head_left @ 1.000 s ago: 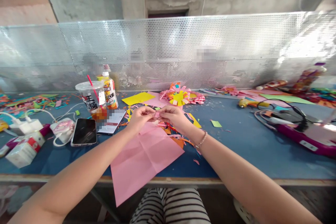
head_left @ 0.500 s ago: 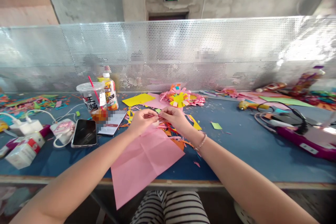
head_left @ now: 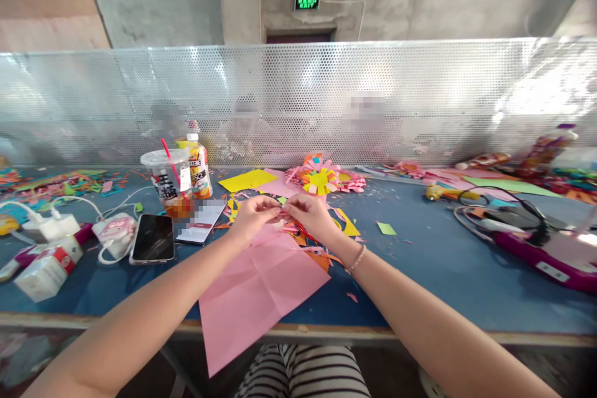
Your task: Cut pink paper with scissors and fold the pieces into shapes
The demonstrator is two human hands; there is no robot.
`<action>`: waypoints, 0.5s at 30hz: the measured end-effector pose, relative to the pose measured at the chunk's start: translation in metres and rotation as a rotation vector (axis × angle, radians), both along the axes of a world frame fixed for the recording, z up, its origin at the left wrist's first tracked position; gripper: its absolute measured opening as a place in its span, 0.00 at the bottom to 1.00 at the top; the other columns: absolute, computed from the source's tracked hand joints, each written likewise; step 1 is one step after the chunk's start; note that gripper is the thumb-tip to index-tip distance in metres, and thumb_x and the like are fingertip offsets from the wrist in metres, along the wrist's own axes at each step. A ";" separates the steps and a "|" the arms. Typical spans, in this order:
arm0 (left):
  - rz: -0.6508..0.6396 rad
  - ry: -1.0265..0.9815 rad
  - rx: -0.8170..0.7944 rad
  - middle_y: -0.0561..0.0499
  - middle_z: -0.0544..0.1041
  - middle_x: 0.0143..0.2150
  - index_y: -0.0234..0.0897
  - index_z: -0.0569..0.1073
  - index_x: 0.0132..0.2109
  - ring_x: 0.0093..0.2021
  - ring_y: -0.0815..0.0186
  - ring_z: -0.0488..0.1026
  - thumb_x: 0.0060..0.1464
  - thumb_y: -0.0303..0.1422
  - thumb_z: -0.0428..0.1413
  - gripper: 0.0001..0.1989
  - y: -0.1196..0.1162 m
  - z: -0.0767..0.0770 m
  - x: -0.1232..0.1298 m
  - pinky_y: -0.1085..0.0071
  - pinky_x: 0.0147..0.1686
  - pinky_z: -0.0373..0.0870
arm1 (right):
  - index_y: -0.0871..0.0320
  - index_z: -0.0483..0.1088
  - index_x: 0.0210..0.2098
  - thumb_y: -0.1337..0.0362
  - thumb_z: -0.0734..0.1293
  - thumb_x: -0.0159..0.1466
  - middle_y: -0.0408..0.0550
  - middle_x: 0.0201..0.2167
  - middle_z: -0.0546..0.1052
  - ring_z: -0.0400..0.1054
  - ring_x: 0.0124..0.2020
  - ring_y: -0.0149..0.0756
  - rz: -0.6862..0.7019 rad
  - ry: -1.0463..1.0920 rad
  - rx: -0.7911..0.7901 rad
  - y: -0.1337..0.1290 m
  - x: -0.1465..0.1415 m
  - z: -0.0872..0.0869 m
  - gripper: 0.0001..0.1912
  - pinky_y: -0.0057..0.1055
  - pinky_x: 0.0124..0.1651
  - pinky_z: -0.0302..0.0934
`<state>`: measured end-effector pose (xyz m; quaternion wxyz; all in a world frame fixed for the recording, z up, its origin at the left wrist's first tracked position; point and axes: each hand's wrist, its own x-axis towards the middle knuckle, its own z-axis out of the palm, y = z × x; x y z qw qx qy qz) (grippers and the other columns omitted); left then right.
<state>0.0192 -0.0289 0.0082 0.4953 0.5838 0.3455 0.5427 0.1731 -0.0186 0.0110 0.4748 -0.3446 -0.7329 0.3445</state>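
Note:
My left hand [head_left: 254, 217] and my right hand [head_left: 310, 216] meet at the middle of the blue table, fingertips pinched together. What lies between the fingertips is small and mostly hidden; a bit of pink shows there. Below them a creased pink paper sheet [head_left: 263, 292] hangs over the table's front edge. Orange, red and yellow paper scraps [head_left: 321, 255] lie under and beside my right hand. Just beyond the hands are paper flowers, one with a yellow centre [head_left: 321, 181], and a yellow sheet [head_left: 247, 180].
On the left stand a lidded cup with a straw [head_left: 168, 183] and a bottle [head_left: 199, 168], near two phones [head_left: 153, 238], chargers and a small box [head_left: 49, 270]. To the right are a yellow glue gun [head_left: 450, 193], cables and a purple device [head_left: 536, 255]. A perforated metal screen [head_left: 298, 106] rises behind.
The whole view has shifted slightly downward in the picture. Both hands stay together with fingertips pinched; their fingers have moved only a little.

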 end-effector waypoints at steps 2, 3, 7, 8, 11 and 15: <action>-0.002 0.007 0.001 0.49 0.74 0.27 0.31 0.72 0.30 0.29 0.67 0.73 0.38 0.32 0.60 0.10 -0.001 0.001 0.000 0.67 0.36 0.70 | 0.60 0.67 0.26 0.57 0.63 0.54 0.45 0.23 0.71 0.66 0.25 0.29 0.007 -0.030 0.029 0.000 0.001 0.000 0.11 0.27 0.29 0.63; -0.001 0.014 0.004 0.49 0.75 0.27 0.31 0.72 0.30 0.30 0.67 0.73 0.39 0.32 0.60 0.10 -0.001 0.002 0.000 0.67 0.36 0.70 | 0.61 0.67 0.27 0.58 0.63 0.54 0.45 0.24 0.71 0.66 0.25 0.29 0.016 -0.042 0.041 0.000 0.002 0.001 0.11 0.28 0.29 0.62; 0.011 0.018 0.007 0.49 0.75 0.27 0.31 0.73 0.31 0.30 0.67 0.73 0.39 0.32 0.59 0.09 -0.002 0.003 -0.001 0.67 0.36 0.70 | 0.61 0.68 0.30 0.59 0.63 0.54 0.47 0.27 0.72 0.66 0.27 0.30 0.069 -0.052 0.056 -0.002 0.005 0.003 0.10 0.28 0.30 0.62; 0.010 0.015 0.007 0.49 0.75 0.27 0.31 0.73 0.31 0.30 0.66 0.73 0.39 0.33 0.59 0.10 -0.002 0.002 -0.002 0.67 0.37 0.70 | 0.61 0.68 0.31 0.59 0.64 0.54 0.48 0.27 0.73 0.67 0.27 0.30 0.079 -0.047 0.049 -0.002 0.005 0.004 0.10 0.28 0.30 0.62; 0.008 0.010 0.003 0.48 0.75 0.28 0.31 0.74 0.31 0.30 0.66 0.73 0.39 0.33 0.59 0.10 -0.001 0.002 -0.002 0.66 0.37 0.70 | 0.61 0.69 0.30 0.61 0.64 0.53 0.48 0.27 0.73 0.67 0.27 0.31 0.059 -0.031 0.042 -0.004 0.004 0.005 0.09 0.28 0.30 0.62; 0.007 0.016 0.014 0.48 0.76 0.28 0.31 0.74 0.31 0.31 0.66 0.73 0.39 0.33 0.59 0.10 -0.001 0.001 -0.001 0.66 0.37 0.70 | 0.60 0.68 0.28 0.63 0.63 0.53 0.46 0.25 0.72 0.67 0.27 0.31 0.031 0.003 0.031 -0.002 0.003 0.004 0.06 0.28 0.30 0.63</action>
